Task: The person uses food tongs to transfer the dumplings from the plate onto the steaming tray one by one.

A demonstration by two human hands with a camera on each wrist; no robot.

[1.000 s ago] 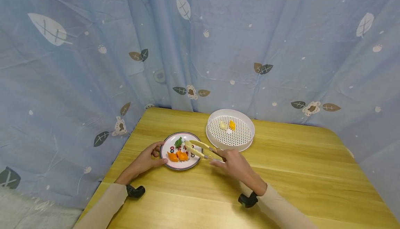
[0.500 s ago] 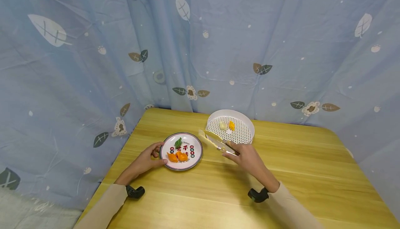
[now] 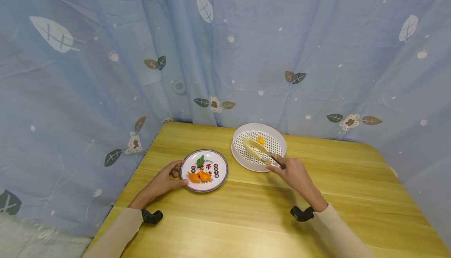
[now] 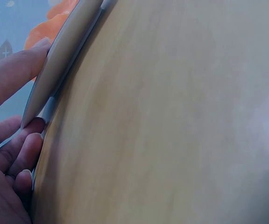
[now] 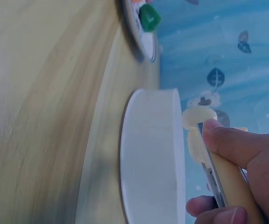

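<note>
My left hand [image 3: 167, 177] pinches the near-left rim of a round white plate [image 3: 208, 187], thumb on top and fingers curled at its edge. Two orange dumpling-shaped pieces [image 3: 204, 176] and a green leafy piece [image 3: 200, 161] lie on the plate. With my right hand [image 3: 297, 174] I grip metal tongs [image 3: 262, 158] with cream-coloured tips. Those tips reach over a white perforated basket [image 3: 243, 163], at the spot where a pale piece lay; they cover it, and I cannot tell whether they hold it. A yellow piece [image 3: 260, 140] sits beyond them in the basket.
Both plate and basket stand on a wooden table [image 3: 225, 219], the basket near the back edge and right of the plate. A blue patterned curtain [image 3: 253, 54] hangs behind and to the left of the table.
My right hand has carried the tongs rightward from above the plate to over the basket, where their tips now cover the pale piece. The left hand stays at the plate's rim.
</note>
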